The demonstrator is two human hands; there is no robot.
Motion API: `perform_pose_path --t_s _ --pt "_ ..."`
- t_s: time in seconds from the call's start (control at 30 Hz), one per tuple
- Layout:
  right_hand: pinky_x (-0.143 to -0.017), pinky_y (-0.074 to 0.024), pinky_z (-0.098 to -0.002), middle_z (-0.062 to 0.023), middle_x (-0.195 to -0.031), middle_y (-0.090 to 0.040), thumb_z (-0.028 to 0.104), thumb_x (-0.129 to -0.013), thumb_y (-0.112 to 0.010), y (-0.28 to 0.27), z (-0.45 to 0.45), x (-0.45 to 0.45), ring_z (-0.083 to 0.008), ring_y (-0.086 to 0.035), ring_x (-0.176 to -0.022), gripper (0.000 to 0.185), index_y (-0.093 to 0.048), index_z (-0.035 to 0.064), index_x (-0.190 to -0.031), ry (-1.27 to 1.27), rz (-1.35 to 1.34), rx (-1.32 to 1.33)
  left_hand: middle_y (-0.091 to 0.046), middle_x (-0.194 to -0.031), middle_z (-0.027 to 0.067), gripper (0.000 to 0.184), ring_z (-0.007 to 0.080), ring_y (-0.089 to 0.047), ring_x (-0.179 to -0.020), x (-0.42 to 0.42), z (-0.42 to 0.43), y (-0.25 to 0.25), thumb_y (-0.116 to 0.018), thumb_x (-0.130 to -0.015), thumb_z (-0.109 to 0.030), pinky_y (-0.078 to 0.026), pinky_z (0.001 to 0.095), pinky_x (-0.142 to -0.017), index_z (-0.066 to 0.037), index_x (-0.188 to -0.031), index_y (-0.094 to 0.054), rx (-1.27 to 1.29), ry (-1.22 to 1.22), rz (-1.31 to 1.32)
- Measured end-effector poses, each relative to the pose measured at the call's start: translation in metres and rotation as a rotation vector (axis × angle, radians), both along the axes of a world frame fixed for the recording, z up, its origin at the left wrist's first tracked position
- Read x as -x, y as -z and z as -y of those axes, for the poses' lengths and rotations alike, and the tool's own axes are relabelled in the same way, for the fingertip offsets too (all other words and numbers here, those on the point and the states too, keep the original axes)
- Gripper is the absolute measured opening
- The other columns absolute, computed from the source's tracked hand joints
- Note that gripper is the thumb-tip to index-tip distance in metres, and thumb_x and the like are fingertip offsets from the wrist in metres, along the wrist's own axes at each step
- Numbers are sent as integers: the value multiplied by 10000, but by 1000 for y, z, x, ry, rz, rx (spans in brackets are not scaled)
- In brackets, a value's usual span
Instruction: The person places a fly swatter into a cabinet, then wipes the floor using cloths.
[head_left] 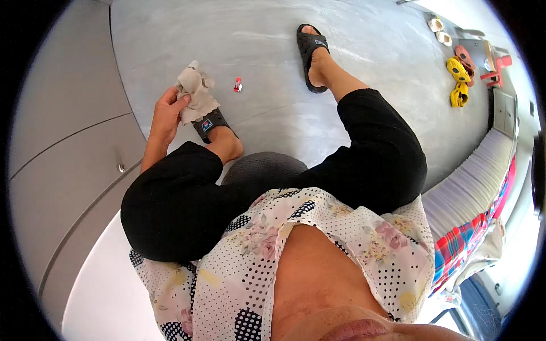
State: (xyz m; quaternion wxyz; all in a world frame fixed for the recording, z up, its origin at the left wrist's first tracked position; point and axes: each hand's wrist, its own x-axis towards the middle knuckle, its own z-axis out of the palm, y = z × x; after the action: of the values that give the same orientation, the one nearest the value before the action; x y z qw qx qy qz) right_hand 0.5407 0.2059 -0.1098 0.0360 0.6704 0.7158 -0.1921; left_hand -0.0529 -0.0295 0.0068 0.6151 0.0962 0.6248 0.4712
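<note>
My left hand (pixel 168 116) grips a crumpled beige cloth (pixel 197 94), thumb on top and fingers curled behind its left edge. The cloth hangs over the front of the black slipper (pixel 219 121) on my left foot. To the right of the cloth, a small red and white item (pixel 238 85) lies on the grey floor. Another black slipper (pixel 314 54) is on my right foot. No part of my right hand shows in the view.
Grey cabinet doors (pixel 62 108) line the left side. Yellow clogs (pixel 458 71), other shoes and a red stool (pixel 496 72) stand at the upper right. A bed with a plaid cover (pixel 460 247) is on the right. Beneath me is a grey round seat (pixel 264 165).
</note>
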Motion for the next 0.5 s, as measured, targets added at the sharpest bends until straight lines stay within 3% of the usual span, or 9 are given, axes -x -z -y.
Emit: perform_pose_path --t_s 0.17,0.37,0.4,0.5 --pt "-858 -453 -357 -144 -1138 -564 24 -739 -569 19 22 105 -281 -531 -1060 348 -563 -18 -1084 -369 194 -73 -591 -1041 78 338 173 -572 -955 1 6 -2 -579 -853 -80 -471 299 -829 19 -1166 -503 35 41 11" --pt "-861 -460 -389 -146 -1217 -517 7 -713 -570 49 103 132 -323 -487 -1147 342 -568 -5 -1055 -831 223 -262 -595 -1035 81 358 161 -581 -932 -15 6 -9 -580 -850 -72 -482 294 -804 17 -1187 -500 62 56 27" --pt "-861 -461 -410 -129 -1284 -446 -11 -693 -544 -16 110 176 -377 -403 -1210 363 -560 19 -1055 -836 269 29 -599 -1027 77 363 154 -584 -920 -17 3 -12 -577 -850 -65 -485 287 -792 14 -1197 -501 63 53 27" --pt "-898 -445 -400 -114 -1255 -487 -31 -695 -539 -8 117 203 -348 -415 -1214 378 -558 43 -1066 -850 -183 77 -598 -1043 87 385 161 -587 -933 -19 -2 -12 -583 -849 -71 -484 290 -806 20 -1211 -489 56 83 37"
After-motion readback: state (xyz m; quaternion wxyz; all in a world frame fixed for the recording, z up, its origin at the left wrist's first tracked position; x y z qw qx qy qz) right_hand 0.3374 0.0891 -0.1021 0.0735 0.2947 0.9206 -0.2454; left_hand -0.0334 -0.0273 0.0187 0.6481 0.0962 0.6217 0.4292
